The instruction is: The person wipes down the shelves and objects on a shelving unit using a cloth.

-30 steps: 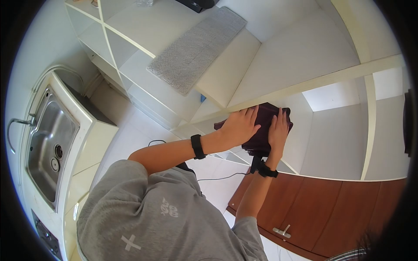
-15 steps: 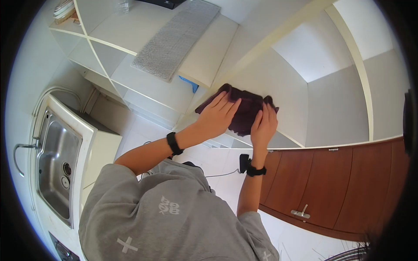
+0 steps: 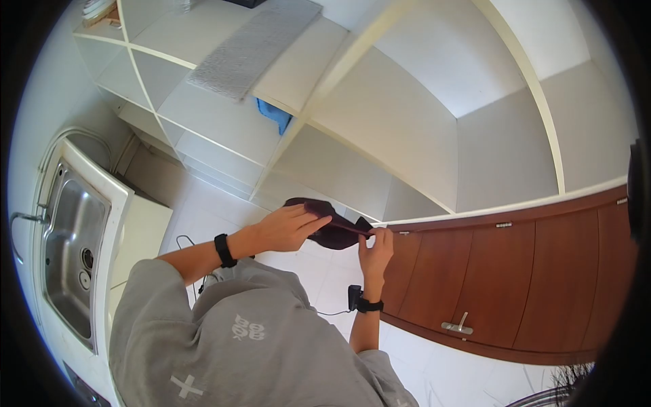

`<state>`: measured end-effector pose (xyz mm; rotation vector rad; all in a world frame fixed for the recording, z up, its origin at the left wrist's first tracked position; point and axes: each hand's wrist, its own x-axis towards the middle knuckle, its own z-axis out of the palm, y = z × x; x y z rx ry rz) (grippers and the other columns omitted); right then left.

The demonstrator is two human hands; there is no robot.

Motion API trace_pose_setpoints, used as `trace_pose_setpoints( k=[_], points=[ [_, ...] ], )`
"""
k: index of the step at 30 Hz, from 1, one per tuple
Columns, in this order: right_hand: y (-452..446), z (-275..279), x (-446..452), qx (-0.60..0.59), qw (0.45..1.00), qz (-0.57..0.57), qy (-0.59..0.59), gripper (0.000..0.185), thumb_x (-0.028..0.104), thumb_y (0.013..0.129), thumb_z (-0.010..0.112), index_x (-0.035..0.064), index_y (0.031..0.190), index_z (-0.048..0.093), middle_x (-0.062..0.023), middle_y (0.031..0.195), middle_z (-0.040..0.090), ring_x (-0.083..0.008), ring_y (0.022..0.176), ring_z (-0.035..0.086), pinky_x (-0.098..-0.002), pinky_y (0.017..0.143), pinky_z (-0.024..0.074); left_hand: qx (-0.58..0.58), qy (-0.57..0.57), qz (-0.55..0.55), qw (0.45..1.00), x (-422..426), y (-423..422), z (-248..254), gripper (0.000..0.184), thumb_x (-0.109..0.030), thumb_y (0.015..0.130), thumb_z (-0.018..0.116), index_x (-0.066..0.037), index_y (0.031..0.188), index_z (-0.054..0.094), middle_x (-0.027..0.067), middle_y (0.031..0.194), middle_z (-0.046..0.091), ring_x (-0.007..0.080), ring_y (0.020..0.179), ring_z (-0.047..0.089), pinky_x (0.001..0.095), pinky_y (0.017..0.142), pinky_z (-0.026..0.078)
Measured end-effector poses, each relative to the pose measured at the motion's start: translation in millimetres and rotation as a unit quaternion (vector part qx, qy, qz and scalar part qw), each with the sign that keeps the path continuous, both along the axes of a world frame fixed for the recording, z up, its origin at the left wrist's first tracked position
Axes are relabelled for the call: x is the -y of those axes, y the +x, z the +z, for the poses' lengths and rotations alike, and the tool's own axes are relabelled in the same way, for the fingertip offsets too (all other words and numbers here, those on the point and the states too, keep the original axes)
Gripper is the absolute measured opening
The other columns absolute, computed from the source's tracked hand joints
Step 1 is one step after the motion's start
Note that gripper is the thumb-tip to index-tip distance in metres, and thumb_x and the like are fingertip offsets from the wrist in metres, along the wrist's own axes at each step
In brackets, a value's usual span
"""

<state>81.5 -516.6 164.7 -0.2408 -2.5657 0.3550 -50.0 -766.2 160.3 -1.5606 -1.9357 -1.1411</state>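
Observation:
A dark maroon cloth (image 3: 333,237) hangs in the air in front of my body, off the shelf boards. My left hand (image 3: 293,227) grips its left part from above, fingers bent over the fabric. At the cloth's right corner, my right hand (image 3: 376,248) pinches the edge between thumb and fingers. The stretch of cloth between the hands is pulled fairly taut along its upper edge, while the rest droops below. Both wrists wear black bands, and a small black device is attached near the right one.
White open shelving (image 3: 407,108) rises ahead, with a grey textured mat (image 3: 254,51) and a blue cloth (image 3: 273,115) on it. A steel sink (image 3: 78,251) is at the left. A reddish-brown wooden door (image 3: 502,278) with a metal handle stands at the right.
Both hands have lifted the maroon cloth off the shelf board and drawn it back toward my body. It was spread under my palms; now it is held by its edge.

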Motion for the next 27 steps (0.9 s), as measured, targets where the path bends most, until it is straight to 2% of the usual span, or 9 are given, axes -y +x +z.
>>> trace_pose_setpoints(
  k=[5, 7, 10, 14, 18, 20, 21, 23, 27],
  points=[
    [46, -53, -7, 0.124, 0.991, -0.026, -0.033, 0.023, 0.007, 0.078, 0.075, 0.0073, 0.095, 0.061, -0.0084, 0.073, 0.065, -0.0302, 0.067, 0.064, -0.0388, 0.063, 0.0508, 0.016, 0.018, -0.021, 1.000, -5, 51, 11, 0.050, 0.004, 0.070, 0.064, 0.002, 0.120, 0.065, 0.0124, 0.102, 0.066, 0.0298, 0.089, 0.065, 0.0391, 0.081, 0.055],
    [68, -85, -10, 0.178, 0.975, -0.042, -0.125, 0.017, 0.007, 0.082, 0.073, 0.0060, 0.095, 0.062, -0.0089, 0.071, 0.069, -0.0271, 0.062, 0.067, -0.0358, 0.057, 0.0508, 0.021, 0.011, -0.023, 0.999, -9, 67, -1, 0.051, 0.006, 0.070, 0.061, 0.003, 0.120, 0.065, 0.0122, 0.099, 0.065, 0.0289, 0.085, 0.064, 0.0389, 0.079, 0.055],
    [95, -124, -8, 0.159, 0.952, -0.043, -0.260, 0.016, 0.010, 0.085, 0.073, 0.0036, 0.090, 0.060, -0.0076, 0.062, 0.068, -0.0258, 0.056, 0.068, -0.0350, 0.053, 0.0517, 0.040, -0.051, 0.026, 0.998, -2, 84, -15, 0.054, 0.003, 0.073, 0.061, 0.004, 0.126, 0.061, 0.0116, 0.099, 0.064, 0.0288, 0.091, 0.064, 0.0367, 0.086, 0.054],
    [104, -129, 4, 0.077, 0.918, -0.058, -0.383, 0.010, 0.001, 0.087, 0.069, 0.0006, 0.093, 0.062, -0.0068, 0.067, 0.072, -0.0142, 0.061, 0.069, -0.0279, 0.060, 0.0537, 0.139, -0.085, 0.106, 0.981, 4, 96, -43, 0.056, 0.005, 0.070, 0.059, 0.005, 0.126, 0.061, 0.0121, 0.093, 0.062, 0.0285, 0.081, 0.063, 0.0364, 0.072, 0.054],
    [89, -143, -3, -0.032, 0.896, -0.089, -0.433, 0.010, -0.005, 0.088, 0.063, -0.0027, 0.096, 0.059, -0.0085, 0.067, 0.070, -0.0142, 0.064, 0.070, -0.0281, 0.068, 0.0548, 0.118, -0.050, 0.142, 0.982, -7, 79, -63, 0.057, 0.008, 0.067, 0.059, 0.006, 0.124, 0.062, 0.0110, 0.083, 0.060, 0.0271, 0.069, 0.058, 0.0365, 0.064, 0.051],
    [49, -127, -10, -0.111, 0.909, -0.071, -0.396, 0.014, -0.009, 0.087, 0.061, -0.0048, 0.100, 0.056, -0.0124, 0.069, 0.069, -0.0171, 0.066, 0.070, -0.0298, 0.075, 0.0552, 0.092, -0.033, 0.164, 0.982, -23, 53, -72, 0.056, 0.008, 0.070, 0.058, 0.009, 0.126, 0.059, 0.0132, 0.075, 0.057, 0.0285, 0.061, 0.053, 0.0374, 0.056, 0.045],
    [29, -117, -15, -0.108, 0.887, -0.090, -0.440, 0.017, -0.009, 0.086, 0.063, -0.0051, 0.101, 0.058, -0.0133, 0.081, 0.071, -0.0180, 0.075, 0.071, -0.0309, 0.080, 0.0549, 0.082, -0.027, 0.180, 0.980, -35, 37, -72, 0.060, 0.008, 0.070, 0.058, 0.011, 0.130, 0.056, 0.0148, 0.078, 0.057, 0.0300, 0.066, 0.054, 0.0383, 0.059, 0.045],
    [-15, -130, -36, -0.168, 0.918, -0.075, -0.352, 0.020, -0.002, 0.086, 0.068, -0.0041, 0.105, 0.062, -0.0145, 0.100, 0.070, -0.0212, 0.092, 0.069, -0.0324, 0.084, 0.0539, 0.056, -0.016, 0.216, 0.975, -65, -2, -88, 0.068, 0.007, 0.071, 0.058, 0.012, 0.138, 0.047, 0.0214, 0.094, 0.057, 0.0361, 0.078, 0.055, 0.0433, 0.071, 0.047],
    [-128, -157, -61, -0.138, 0.979, -0.017, -0.150, 0.041, 0.009, 0.090, 0.065, -0.0002, 0.129, 0.054, -0.0237, 0.114, 0.062, -0.0408, 0.105, 0.061, -0.0424, 0.090, 0.0504, 0.044, -0.069, 0.316, 0.945, -127, -85, -145, 0.076, -0.007, 0.079, 0.060, 0.012, 0.147, 0.031, 0.0271, 0.112, 0.055, 0.0420, 0.097, 0.052, 0.0472, 0.089, 0.045]
  ],
)
